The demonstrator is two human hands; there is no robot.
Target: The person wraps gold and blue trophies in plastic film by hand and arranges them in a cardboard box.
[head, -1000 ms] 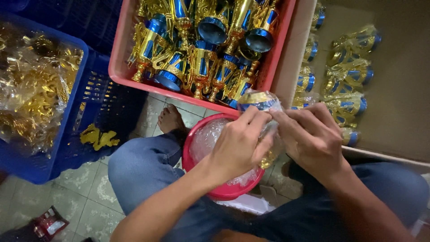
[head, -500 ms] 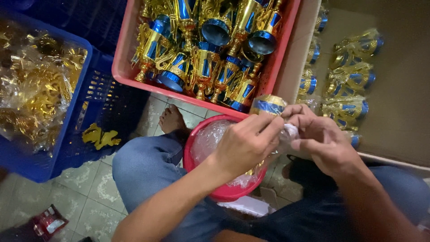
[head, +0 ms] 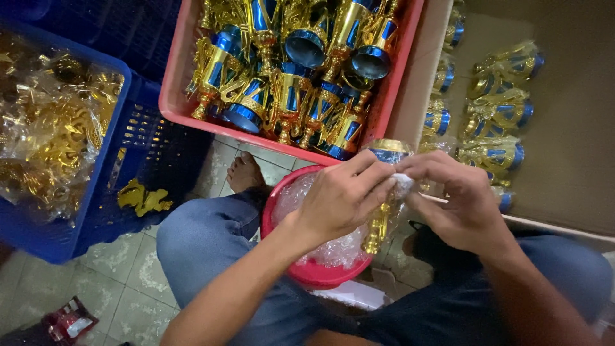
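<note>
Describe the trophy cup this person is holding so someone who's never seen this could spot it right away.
Start at the red crate full of gold-and-blue trophy cups at the top, then drop to the red bowl of clear plastic bags on the person's lap. Above the bowl's right edge, the left hand and right hand grip one trophy cup, the only one held and half-wrapped in plastic.

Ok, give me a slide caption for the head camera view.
Both hands, left hand and right hand, wrap a gold-and-blue trophy cup in clear plastic above a red basin.

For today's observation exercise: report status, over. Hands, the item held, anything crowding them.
Left hand and right hand both gripping one gold-and-blue trophy cup in clear plastic wrap. Held over red bowl of clear bags. Pink crate of cups close ahead; hands unobstructed.
</note>
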